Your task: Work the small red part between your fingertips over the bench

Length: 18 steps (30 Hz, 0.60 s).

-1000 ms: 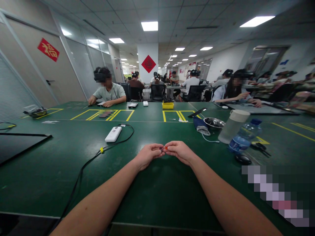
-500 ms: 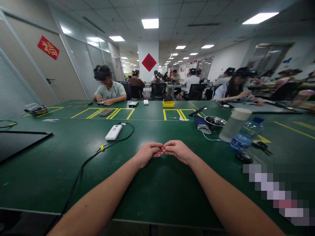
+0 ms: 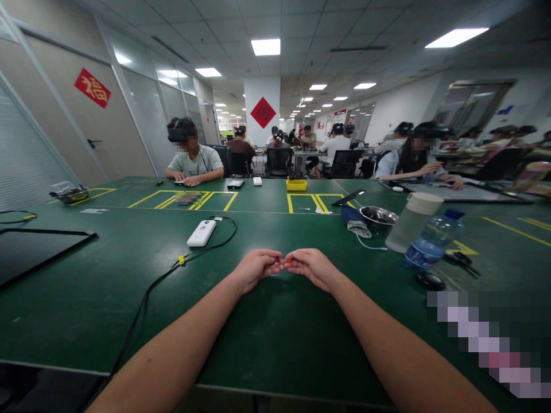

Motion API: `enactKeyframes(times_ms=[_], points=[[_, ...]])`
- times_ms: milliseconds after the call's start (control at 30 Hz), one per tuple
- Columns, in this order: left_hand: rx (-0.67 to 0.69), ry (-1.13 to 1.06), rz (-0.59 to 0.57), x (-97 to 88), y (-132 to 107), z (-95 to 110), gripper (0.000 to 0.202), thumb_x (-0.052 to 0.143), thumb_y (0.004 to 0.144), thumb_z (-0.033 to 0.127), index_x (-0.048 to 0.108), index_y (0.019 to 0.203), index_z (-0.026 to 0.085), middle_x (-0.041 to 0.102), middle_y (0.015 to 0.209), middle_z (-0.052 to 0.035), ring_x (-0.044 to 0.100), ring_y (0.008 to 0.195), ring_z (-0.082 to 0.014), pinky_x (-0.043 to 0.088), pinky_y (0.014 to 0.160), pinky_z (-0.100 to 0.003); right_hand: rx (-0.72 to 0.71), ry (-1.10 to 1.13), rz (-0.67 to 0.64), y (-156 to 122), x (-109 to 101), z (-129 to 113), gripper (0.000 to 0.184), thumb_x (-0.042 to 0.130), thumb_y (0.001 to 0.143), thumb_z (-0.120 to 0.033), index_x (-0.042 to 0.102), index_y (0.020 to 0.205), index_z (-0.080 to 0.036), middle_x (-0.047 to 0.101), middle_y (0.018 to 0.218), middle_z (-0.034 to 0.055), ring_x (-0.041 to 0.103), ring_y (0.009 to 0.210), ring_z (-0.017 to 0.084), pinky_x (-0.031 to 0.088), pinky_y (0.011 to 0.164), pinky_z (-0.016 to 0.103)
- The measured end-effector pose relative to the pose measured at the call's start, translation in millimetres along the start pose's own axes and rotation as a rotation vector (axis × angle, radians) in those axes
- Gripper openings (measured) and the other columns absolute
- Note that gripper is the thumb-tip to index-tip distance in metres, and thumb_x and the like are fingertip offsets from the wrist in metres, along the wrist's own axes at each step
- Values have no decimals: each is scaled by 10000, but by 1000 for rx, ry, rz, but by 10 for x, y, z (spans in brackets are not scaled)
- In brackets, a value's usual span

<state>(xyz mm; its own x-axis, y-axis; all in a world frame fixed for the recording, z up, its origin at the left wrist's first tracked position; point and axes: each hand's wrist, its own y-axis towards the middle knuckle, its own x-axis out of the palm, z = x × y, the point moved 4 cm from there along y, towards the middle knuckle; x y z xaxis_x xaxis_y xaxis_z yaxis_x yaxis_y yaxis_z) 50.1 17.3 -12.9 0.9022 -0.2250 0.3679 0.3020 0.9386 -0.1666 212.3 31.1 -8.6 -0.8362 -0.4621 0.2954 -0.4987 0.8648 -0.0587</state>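
Both hands meet above the middle of the green table [image 3: 267,321], fingertips almost touching. My left hand [image 3: 257,268] is closed, pinching a small red and whitish piece [image 3: 277,261] between thumb and fingers. Between the fingertips of my right hand [image 3: 313,266], also closed, is a small orange piece [image 3: 288,260]. Both pieces are too small and too covered by fingers to tell their kind.
A white power bank [image 3: 202,233] with a black cable lies left of my hands. To the right stand a steel bowl [image 3: 391,217], a frosted bottle [image 3: 413,221], a blue-capped water bottle [image 3: 435,241] and a black mouse [image 3: 430,280]. Two people [image 3: 196,160] sit across the table.
The right fingers have loosened a little, so more of the orange piece shows. The red piece has turned slightly in my left fingers. The whole view has shifted slightly.
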Motion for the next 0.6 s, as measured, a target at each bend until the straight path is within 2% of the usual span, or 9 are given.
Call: enactKeyframes(times_ms=[200,367,500,600], points=[[0,-5,-24,-6,6,-23,271,548,733,21,628,990,46,686,907,-180,681,810,-192,543,783,-271,10,-37,28,18,-31,41,193,645,780,-274,661,867,-103,694,904,140,676,805,172,538,784,292],[2,38,-57,-25,30,-73,274,598,708,24,627,978,57,683,914,-160,675,831,-181,523,828,-270,-1,-112,63,36,-62,90,172,712,705,-206,661,833,-103,689,844,106,673,758,154,542,755,276],[15,131,-35,-28,29,-89,239,640,694,51,627,931,87,679,870,-118,677,759,-159,535,769,-269,4,-179,77,32,-72,95,180,720,674,-187,654,822,-108,676,800,80,661,681,135,546,658,250],[113,302,26,-28,28,-31,184,621,710,76,621,890,111,676,835,-90,670,721,-153,535,694,-265,-33,-223,88,28,-64,63,198,698,670,-174,648,854,-124,677,846,75,661,684,136,540,638,249]])
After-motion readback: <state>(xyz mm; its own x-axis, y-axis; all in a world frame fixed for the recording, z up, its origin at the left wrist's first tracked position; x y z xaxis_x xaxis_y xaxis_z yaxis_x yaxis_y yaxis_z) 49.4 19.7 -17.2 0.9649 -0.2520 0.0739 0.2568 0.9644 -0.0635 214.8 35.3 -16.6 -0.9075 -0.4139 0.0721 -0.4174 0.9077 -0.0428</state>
